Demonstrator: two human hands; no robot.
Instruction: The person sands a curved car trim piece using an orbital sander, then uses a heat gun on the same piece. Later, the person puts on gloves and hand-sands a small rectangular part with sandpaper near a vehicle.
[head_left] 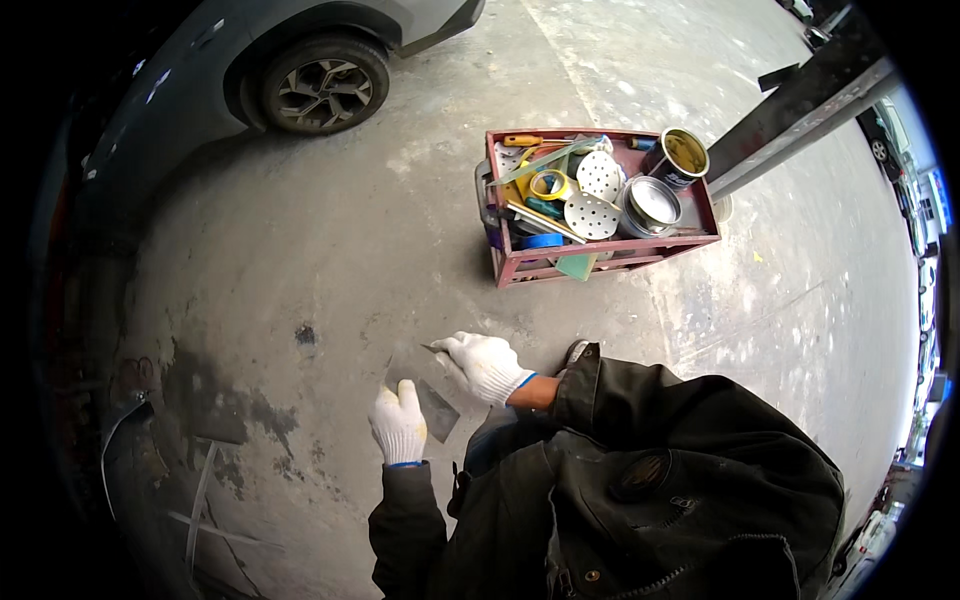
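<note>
White knit gloves cover both hands, which work close together just in front of the person's dark jacket (pixel 640 480). The left hand (pixel 399 424) has its fingers wrapped around the lower edge of a flat grey board (pixel 438 408), holding it tilted above the concrete floor (pixel 330 260). The right hand (pixel 484 365) has its fingers closed on a thin metal scraper (pixel 437 350), whose tip pokes out to the left just above the board's upper end; whether blade and board touch cannot be told. Dark stains mark the floor to the left of the hands. Farther off, a reddish-pink crate (pixel 600 262) stands on the floor, packed with perforated sanding discs (pixel 592 215), rolls of tape (pixel 549 184), an open tin (pixel 683 155) and a lidded tin (pixel 651 205). A dark metal beam (pixel 800 110) slants past the crate's right side. Farthest back sits a grey car's wheel (pixel 322 88).
</note>
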